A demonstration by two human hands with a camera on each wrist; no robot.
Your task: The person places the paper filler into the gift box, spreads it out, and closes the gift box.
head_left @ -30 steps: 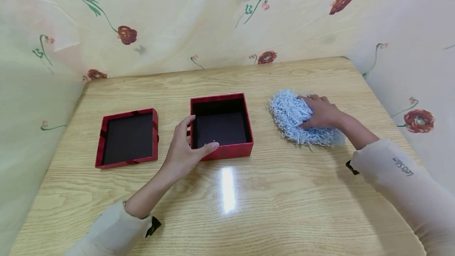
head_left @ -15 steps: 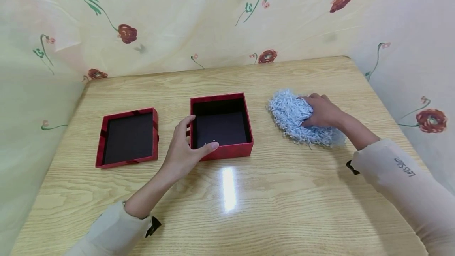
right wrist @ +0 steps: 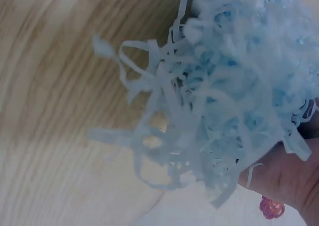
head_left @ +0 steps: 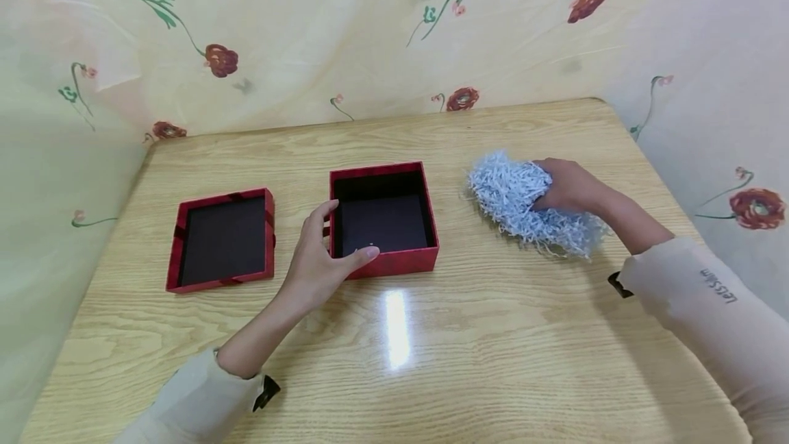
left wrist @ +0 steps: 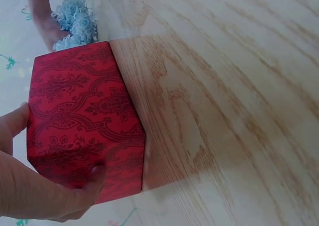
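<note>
A red patterned gift box [head_left: 401, 262] stands uncovered on the table, its inside black. My left hand [head_left: 313, 266] holds it at the near left corner, thumb against the front wall and fingers along the left side. In the left wrist view, thumb and fingers span the outside of the box [left wrist: 79, 101]. To the right, my right hand [head_left: 570, 187] grips a bundle of pale blue shredded paper [head_left: 508, 187], fingertips buried in the strands. Loose strips of the shredded paper [right wrist: 239, 86] dangle in the right wrist view, seemingly just off the table.
The box's red lid [head_left: 224, 238] lies upside down to the left, its black inside facing up. All of it rests on a wood-grain table [head_left: 481, 362]. Flower-printed cloth [head_left: 277, 40] hangs behind and at both sides.
My right hand has closed further into the shredded paper and drawn it slightly up and to the right. The left hand and the box have stayed put.
</note>
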